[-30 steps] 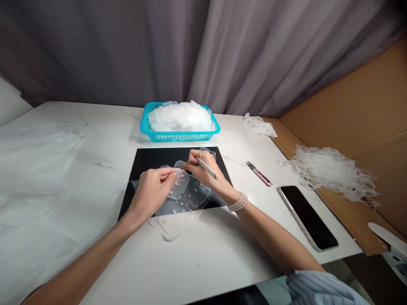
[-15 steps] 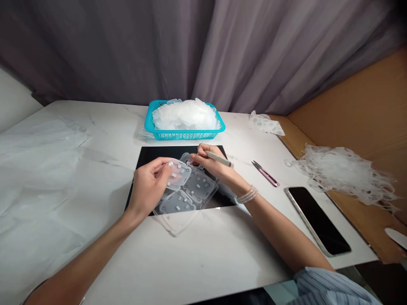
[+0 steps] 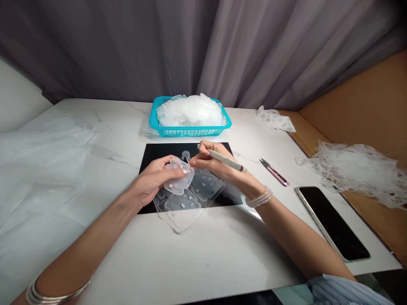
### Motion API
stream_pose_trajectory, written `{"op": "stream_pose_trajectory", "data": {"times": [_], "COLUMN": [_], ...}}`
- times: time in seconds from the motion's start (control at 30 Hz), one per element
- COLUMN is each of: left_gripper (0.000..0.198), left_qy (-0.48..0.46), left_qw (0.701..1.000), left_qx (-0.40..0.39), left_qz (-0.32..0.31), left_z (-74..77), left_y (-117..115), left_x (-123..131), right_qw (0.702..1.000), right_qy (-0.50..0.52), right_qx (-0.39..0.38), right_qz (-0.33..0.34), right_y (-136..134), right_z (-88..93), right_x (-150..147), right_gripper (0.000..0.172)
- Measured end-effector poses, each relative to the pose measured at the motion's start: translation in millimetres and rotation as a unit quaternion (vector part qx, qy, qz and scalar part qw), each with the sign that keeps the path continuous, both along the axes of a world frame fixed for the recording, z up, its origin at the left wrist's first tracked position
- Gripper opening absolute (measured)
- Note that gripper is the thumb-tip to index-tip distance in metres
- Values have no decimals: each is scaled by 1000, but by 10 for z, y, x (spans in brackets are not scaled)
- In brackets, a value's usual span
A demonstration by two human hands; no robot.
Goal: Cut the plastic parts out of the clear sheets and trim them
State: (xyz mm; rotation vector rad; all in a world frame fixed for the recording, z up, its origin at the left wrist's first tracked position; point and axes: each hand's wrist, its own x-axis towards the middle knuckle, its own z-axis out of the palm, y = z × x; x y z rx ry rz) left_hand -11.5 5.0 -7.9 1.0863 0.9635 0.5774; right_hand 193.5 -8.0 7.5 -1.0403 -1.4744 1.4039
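Note:
My left hand (image 3: 152,178) is closed on a small translucent plastic piece (image 3: 176,184) with rounded corners, small holes and slots. Its thumb lies flat across the top of the piece. My right hand (image 3: 214,160) holds a pale pen-like tool (image 3: 225,160), whose shaft slants back over the hand; I cannot make out its working tip. The thumb and fingertips of that hand meet at the piece's upper right corner. Beneath both hands, a clear moulded sheet (image 3: 206,186) with similar rounded pieces rests partly on a black mat (image 3: 155,151) and overhangs its front edge.
Behind the mat stands a blue basket (image 3: 193,132) heaped with translucent pieces. To the right lie pink-handled thread snips (image 3: 275,173), a phone (image 3: 333,222) and a pile of clear plastic frames (image 3: 359,167). Another clear scrap (image 3: 276,119) lies farther back. Plastic film (image 3: 41,169) covers the left side.
My left hand has tilted the piece and moved its thumb across it. My right fingertips have come to the piece's corner, the tool still in that hand. The view has shifted slightly.

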Motion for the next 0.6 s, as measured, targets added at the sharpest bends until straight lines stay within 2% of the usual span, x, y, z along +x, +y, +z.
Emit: {"op": "stream_pose_trajectory", "data": {"times": [0.1, 0.3, 0.43, 0.6], "left_gripper": [36, 31, 28, 15], "left_qy": [8, 20, 16, 3], "left_qw": [1000, 999, 999, 999], "left_qx": [0, -12, 0, 48], "left_qz": [23, 43, 49, -24], "left_z": [-1, -48, -45, 110], "left_y": [-6, -4, -15, -134], "left_x": [47, 84, 93, 146], "right_qw": [1000, 999, 994, 941], "right_qy": [-19, -35, -94, -272], "right_qx": [17, 5, 52, 180], "right_qz": [0, 24, -1, -88], "right_y": [-27, -45, -72, -39], "right_z": [21, 70, 28, -182], "right_x": [-5, 5, -35, -20], "right_gripper": [41, 36, 34, 28]}}
